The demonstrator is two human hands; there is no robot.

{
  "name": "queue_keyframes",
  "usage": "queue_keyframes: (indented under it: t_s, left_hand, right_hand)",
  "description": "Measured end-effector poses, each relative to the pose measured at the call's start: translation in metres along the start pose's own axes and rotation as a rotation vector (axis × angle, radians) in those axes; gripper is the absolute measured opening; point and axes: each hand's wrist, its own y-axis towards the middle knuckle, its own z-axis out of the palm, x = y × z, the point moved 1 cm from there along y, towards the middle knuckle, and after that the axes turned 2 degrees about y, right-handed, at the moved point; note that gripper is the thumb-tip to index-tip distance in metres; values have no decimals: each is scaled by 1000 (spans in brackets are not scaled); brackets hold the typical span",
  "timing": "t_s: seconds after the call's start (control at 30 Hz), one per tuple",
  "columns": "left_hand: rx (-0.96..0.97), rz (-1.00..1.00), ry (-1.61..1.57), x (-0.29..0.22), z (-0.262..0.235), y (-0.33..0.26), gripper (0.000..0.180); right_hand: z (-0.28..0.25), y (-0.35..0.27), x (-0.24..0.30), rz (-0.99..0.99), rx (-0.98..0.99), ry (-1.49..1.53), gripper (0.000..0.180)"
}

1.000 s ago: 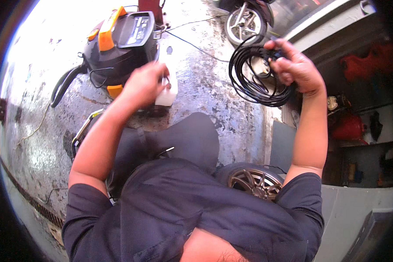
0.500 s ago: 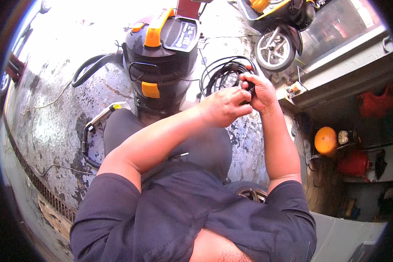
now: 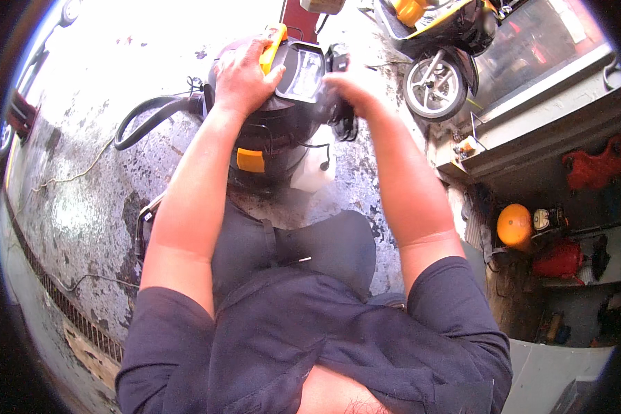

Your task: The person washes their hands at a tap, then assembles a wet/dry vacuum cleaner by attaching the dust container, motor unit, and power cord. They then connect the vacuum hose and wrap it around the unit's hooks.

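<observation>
The black drum-shaped vacuum cleaner (image 3: 269, 155) stands on the floor in front of my knees. On its lid lies my left hand (image 3: 245, 77), fingers spread, touching the lid beside the yellow handle (image 3: 276, 41). Against the machine's right side, my right hand (image 3: 352, 90) is closed on a bundled black power cord (image 3: 341, 124); motion blurs the fingers and cord. A plug (image 3: 324, 165) dangles below, by the drum. The black hose (image 3: 134, 124) curves out from the left side of the vacuum cleaner.
A scooter's front wheel (image 3: 435, 86) stands at the far right. Beside it runs a raised metal ledge (image 3: 531, 90). Shelves on the right hold a yellow round tank (image 3: 515, 224) and a red canister (image 3: 557, 261). A floor drain grate (image 3: 69, 303) runs along the left.
My left hand has left the cord and moved up-left onto the vacuum lid. My right hand has carried the coiled cord leftward to the machine's side.
</observation>
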Motion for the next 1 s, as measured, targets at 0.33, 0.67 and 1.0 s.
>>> queue_keyframes:
  t_s: [0.33, 0.67, 1.0]
  left_hand:
    - [-76, 77, -30, 11, -4, -2, 60]
    - [-6, 35, 33, 3, -4, 0, 62]
    - [17, 20, -3, 14, -8, 2, 60]
  right_hand:
    - [21, -27, 5, 102, 1, -664, 93]
    - [1, 22, 0, 201, 95, -584, 67]
    - [-20, -13, -8, 299, 221, 18, 57]
